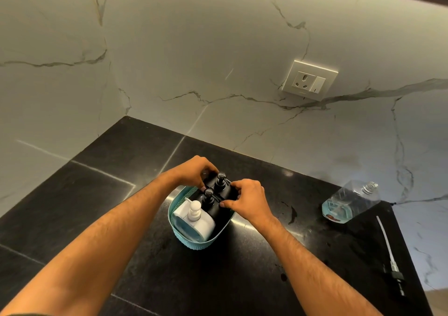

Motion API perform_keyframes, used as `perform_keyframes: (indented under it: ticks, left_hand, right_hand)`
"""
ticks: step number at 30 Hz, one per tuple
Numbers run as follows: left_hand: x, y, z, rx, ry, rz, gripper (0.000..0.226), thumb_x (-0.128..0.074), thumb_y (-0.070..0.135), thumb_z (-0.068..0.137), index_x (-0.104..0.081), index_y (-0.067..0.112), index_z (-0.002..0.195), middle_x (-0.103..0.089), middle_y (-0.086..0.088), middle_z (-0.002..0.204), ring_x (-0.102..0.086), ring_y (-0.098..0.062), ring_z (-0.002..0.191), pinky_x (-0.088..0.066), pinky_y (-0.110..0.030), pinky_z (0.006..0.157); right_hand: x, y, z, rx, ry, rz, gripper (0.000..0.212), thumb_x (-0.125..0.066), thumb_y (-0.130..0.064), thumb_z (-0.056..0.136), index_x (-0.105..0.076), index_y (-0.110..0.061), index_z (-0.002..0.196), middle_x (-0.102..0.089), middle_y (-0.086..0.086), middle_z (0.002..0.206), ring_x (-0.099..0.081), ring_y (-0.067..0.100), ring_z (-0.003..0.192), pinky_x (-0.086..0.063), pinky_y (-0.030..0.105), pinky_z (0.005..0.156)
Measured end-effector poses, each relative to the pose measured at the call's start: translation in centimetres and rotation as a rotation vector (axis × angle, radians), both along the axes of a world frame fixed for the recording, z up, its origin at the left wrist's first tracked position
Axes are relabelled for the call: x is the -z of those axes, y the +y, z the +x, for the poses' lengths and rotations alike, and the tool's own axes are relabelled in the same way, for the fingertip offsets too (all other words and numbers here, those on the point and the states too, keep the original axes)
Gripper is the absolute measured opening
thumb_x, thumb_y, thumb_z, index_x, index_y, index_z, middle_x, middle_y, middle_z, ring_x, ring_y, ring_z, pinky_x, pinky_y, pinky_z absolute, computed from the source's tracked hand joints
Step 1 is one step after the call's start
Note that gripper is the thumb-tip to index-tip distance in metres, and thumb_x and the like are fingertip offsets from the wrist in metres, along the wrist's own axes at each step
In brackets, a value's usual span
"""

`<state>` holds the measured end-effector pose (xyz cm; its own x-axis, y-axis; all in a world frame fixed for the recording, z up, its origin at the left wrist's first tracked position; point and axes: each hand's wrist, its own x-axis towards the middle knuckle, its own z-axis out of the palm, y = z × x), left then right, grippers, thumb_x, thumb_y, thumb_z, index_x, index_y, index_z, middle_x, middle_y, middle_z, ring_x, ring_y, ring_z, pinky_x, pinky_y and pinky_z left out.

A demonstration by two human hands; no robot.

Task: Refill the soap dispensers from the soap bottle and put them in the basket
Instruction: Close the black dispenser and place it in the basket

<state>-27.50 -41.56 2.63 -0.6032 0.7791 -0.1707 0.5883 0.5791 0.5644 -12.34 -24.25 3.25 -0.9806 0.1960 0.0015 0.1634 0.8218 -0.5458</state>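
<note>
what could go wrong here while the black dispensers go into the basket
1. The basket looks crowded: the white dispenser fills the near part, so the black dispensers, held by the left hand and the right hand, may jam or tip.
2. The soap bottle stands uncapped; a knock could spill it.

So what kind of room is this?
Likely a home kitchen or bathroom counter: a black stone countertop, a marble-look wall with a socket, and soap dispensers in a basket.
</note>
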Motion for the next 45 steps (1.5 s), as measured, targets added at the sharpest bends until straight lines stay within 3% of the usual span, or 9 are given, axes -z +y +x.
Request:
perform_keyframes:
  ticks: [3,10,17,22,35,39,45]
  left_hand:
    - [0.4,-0.3,-0.2,0.030,-0.021,0.014,0.058,-0.084,-0.001,0.074,-0.070,0.018,0.127,-0.074,-0.001,0.116,-0.069,-0.014,0.106,-0.059,-0.034,0.094]
    - [1.2,-0.4,0.0,0.049,-0.036,0.060,0.056,-0.080,-0.003,0.080,-0.069,0.019,0.130,-0.074,0.000,0.119,-0.068,-0.009,0.109,-0.056,-0.026,0.096]
    - [1.6,-1.0,0.6,-0.128,-0.076,0.180,0.045,-0.083,-0.007,0.075,-0.074,0.014,0.115,-0.073,-0.001,0.111,-0.071,-0.012,0.104,-0.061,-0.029,0.089]
    - [2.1,-1.5,1.6,-0.179,-0.046,0.235,0.036,-0.082,-0.003,0.078,-0.078,0.017,0.108,-0.076,0.004,0.105,-0.071,-0.002,0.096,-0.058,-0.021,0.089]
    - [2.3,-2.3,3.5,-0.309,-0.044,0.290,0.027,-0.079,-0.002,0.083,-0.081,0.018,0.101,-0.077,0.002,0.101,-0.074,-0.003,0.090,-0.062,-0.028,0.086]
    - [2.4,-2.5,4.5,-0.405,-0.021,0.338,0.021,-0.079,0.001,0.084,-0.081,0.018,0.097,-0.078,0.006,0.092,-0.073,0.002,0.086,-0.060,-0.026,0.089]
    - [2.0,-3.6,6.0,-0.612,0.028,0.460,0.023,-0.073,-0.003,0.087,-0.080,0.013,0.102,-0.078,0.004,0.094,-0.072,-0.002,0.088,-0.059,-0.022,0.088]
  right_hand:
    - [0.1,0.1,-0.1,-0.001,-0.018,0.010,0.039,-0.093,-0.038,0.066,-0.078,-0.020,0.097,-0.062,-0.012,0.079,-0.055,0.001,0.070,-0.036,0.009,0.060]
    - [0.3,0.2,-0.7,-0.010,-0.067,0.050,0.041,-0.091,-0.035,0.070,-0.079,-0.019,0.106,-0.070,-0.002,0.093,-0.060,0.009,0.087,-0.048,0.022,0.075]
    - [0.4,0.4,-0.9,-0.012,-0.070,0.036,0.048,-0.092,-0.034,0.068,-0.077,-0.021,0.111,-0.071,-0.003,0.098,-0.063,0.010,0.091,-0.055,0.029,0.083]
    - [0.5,0.4,-1.3,-0.026,-0.102,-0.012,0.059,-0.094,-0.030,0.065,-0.074,-0.028,0.120,-0.074,-0.004,0.103,-0.066,0.010,0.093,-0.057,0.033,0.088]
    - [0.8,1.2,-1.8,-0.026,-0.136,-0.108,0.062,-0.092,-0.022,0.070,-0.070,-0.023,0.128,-0.069,-0.001,0.118,-0.055,0.008,0.101,-0.050,0.027,0.086]
    - [1.3,1.3,-1.7,-0.057,-0.098,-0.073,0.059,-0.091,-0.029,0.070,-0.071,-0.026,0.126,-0.056,-0.006,0.114,-0.053,0.012,0.104,-0.050,0.029,0.088]
    - [1.9,1.7,-2.5,-0.085,0.015,-0.087,0.045,-0.085,-0.023,0.078,-0.072,-0.026,0.120,-0.061,-0.003,0.107,-0.055,0.009,0.095,-0.046,0.025,0.083]
